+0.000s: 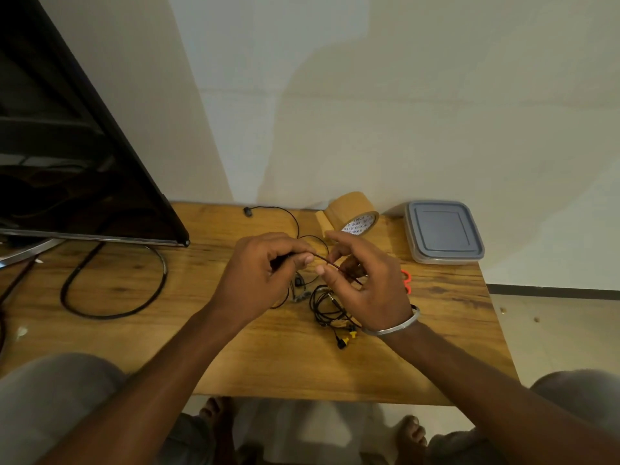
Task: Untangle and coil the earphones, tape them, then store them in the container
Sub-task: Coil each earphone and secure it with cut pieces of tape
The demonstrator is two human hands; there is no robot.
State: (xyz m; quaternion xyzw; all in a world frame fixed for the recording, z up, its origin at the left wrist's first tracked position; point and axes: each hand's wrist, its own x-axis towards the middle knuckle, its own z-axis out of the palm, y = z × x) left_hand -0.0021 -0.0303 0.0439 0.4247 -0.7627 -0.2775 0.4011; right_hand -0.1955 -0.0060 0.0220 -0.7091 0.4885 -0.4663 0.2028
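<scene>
head view: the left hand (265, 266) and right hand (362, 283) are raised over the wooden worktop (235, 347), each pinching one thin dark earphone cable (323, 260) stretched between them, fingers closed on it. a tangle of black earphones (327, 305) with yellow-tipped buds (345, 337) lies on the worktop under the right hand. a roll of brown tape (352, 213) stands behind the hands; the lidded container (443, 236) sits to its right, near the wall.
</scene>
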